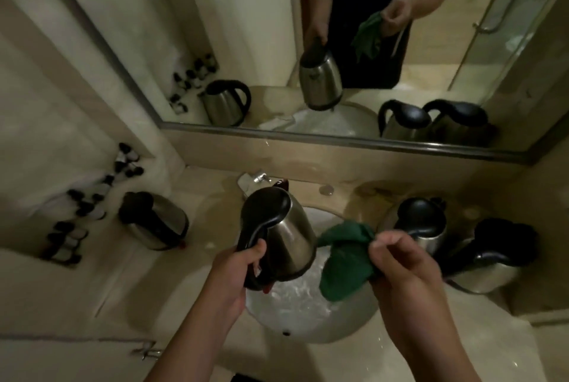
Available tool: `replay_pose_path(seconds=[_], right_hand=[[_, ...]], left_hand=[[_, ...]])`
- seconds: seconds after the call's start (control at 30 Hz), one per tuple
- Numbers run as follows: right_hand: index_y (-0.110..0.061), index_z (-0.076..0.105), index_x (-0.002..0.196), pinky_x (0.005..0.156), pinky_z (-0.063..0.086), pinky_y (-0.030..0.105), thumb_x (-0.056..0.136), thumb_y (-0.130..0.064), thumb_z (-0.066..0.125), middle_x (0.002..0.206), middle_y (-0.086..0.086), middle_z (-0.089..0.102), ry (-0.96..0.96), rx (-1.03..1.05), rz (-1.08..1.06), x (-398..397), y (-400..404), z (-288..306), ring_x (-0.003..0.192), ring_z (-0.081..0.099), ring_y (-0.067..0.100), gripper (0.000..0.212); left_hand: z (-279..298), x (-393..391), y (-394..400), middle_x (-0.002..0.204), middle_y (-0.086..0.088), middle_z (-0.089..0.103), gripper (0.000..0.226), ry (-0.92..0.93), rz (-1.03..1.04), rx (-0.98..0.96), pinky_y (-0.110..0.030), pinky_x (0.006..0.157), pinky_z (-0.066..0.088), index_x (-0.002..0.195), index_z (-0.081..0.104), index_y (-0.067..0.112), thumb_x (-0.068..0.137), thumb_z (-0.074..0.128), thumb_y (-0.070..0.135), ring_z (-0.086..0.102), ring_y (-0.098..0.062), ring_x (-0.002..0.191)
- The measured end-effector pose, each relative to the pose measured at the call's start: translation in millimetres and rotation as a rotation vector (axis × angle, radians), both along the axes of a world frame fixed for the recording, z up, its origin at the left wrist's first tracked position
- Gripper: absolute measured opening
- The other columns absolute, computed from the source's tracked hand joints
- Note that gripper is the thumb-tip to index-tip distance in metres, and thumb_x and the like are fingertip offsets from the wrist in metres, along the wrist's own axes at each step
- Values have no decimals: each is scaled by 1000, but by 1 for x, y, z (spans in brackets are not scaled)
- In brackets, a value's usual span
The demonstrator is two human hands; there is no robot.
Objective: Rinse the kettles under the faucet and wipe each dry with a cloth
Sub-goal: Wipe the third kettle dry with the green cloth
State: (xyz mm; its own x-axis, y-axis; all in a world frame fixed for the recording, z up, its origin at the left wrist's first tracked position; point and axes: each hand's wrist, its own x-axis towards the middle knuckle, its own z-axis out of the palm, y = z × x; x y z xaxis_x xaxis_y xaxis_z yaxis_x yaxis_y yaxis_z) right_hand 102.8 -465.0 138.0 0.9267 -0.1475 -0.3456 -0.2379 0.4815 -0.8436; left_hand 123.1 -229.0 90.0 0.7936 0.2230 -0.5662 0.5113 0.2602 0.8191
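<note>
My left hand (243, 261) grips the black handle of a steel kettle (289, 237), held tilted over the sink basin (345, 323). Beside it on the right, my right hand (400, 261) pinches a green cloth (345, 261) that hangs just clear of the kettle's body. The faucet (258, 178) stands behind the kettle, partly hidden by it. Water shimmers in the basin under the kettle. Another steel kettle (157, 221) sits on the counter to the left, and two more kettles (425, 224) (492, 258) stand on the right.
Several small black-capped bottles (89, 203) line a white towel at the far left. A wide mirror (369, 43) runs above the counter's back edge and reflects the kettles and my hands. A metal handle (147, 351) sticks out at the counter's front left.
</note>
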Motion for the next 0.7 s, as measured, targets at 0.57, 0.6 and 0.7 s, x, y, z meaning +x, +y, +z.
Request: replay_pose_path(seconds=[0.57,0.6,0.7], right_hand=[[-40,61,126,109,45,50,88,-66,36,135,0,59,29,-454,303,98,80,-52,127,56,26,53],[-39,56,130,105,48,49,93,-62,32,134,0,60,10,-509,294,91,85,-48,124,58,24,50],[-35,50,131,97,51,36,107,-34,33,133,6,60,-377,-709,189,64,100,-31,119,60,16,30]], left_hand=[[28,-9,-5,63,-12,40,44,-115,-115,-36,-36,71,47,58,45,9,77,78,33,45,-23,58],[29,-8,-4,63,-13,39,47,-125,-112,-28,-38,67,48,59,45,7,76,80,33,47,-24,57],[30,-8,-5,66,-24,42,51,-134,-93,8,-48,70,49,66,50,-3,71,82,36,55,-31,63]])
